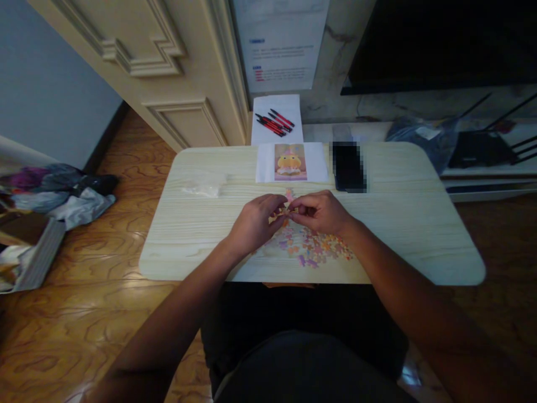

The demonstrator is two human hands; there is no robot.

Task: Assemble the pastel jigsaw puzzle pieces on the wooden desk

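My left hand (257, 219) and my right hand (321, 212) meet over the middle of the table. Fingertips of both are pinched together on small jigsaw puzzle pieces (286, 212), partly covered by the fingers. A few joined pink pieces (289, 194) show just beyond my fingertips. Loose jigsaw pieces (310, 246) in orange, pink and purple are spread on the table below and between my hands. Past them lies a sheet with a printed picture (290, 163) of a yellow cartoon figure.
The pale wooden table (411, 224) has rounded corners. A dark phone (350, 168) lies at the back right, a clear plastic bag (203, 186) at the left. Behind the table, red and black pens (274, 123) rest on white paper. Bags and a box (37, 246) stand on the floor at left.
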